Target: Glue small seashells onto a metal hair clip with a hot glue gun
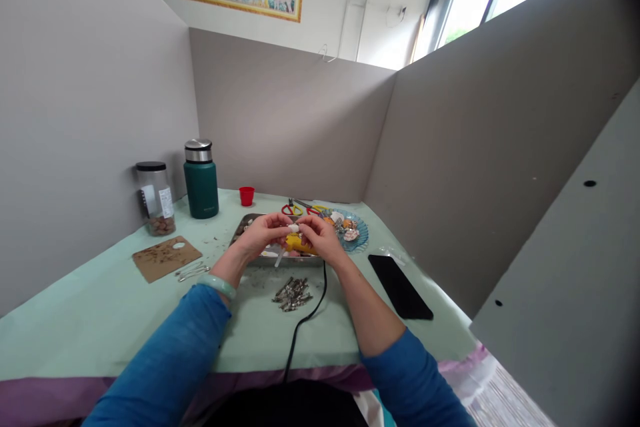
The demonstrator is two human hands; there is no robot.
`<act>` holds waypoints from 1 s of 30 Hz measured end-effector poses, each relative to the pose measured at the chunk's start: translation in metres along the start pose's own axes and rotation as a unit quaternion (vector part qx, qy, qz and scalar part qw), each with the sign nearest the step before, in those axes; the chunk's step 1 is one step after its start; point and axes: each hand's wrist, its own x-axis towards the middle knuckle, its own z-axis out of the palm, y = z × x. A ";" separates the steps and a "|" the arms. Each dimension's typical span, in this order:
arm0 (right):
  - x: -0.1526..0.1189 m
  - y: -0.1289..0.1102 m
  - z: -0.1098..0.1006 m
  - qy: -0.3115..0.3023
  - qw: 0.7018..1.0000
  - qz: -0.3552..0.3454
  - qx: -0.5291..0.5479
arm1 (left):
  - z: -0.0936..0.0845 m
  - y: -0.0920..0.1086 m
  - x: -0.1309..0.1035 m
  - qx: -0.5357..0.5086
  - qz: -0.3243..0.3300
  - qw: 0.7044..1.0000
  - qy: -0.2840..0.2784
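My left hand (267, 232) and my right hand (320, 235) meet above a metal tray (240, 230). Between their fingertips they pinch a small white piece (294, 228), held from both sides. In the tray, just below the fingers, lies a yellow tool (299, 244), perhaps a glue gun, with a whitish stick-like part (279, 257) near my left hand. A black cord (306, 320) runs from the tray to the table's front edge. Small metal clips (293, 294) lie in a pile in front of the tray.
Right of the tray are a blue plate (361, 233) of ornaments and a black phone (400, 285). Scissors (291, 209) and a red cup (247, 196) stand behind. To the left are a green bottle (201, 187), a jar (159, 203), cardboard (167, 259) and pins (194, 271).
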 end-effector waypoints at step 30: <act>-0.001 0.002 0.003 -0.002 0.998 0.023 -0.060 | 0.001 -0.002 0.000 0.072 0.039 0.996 0.030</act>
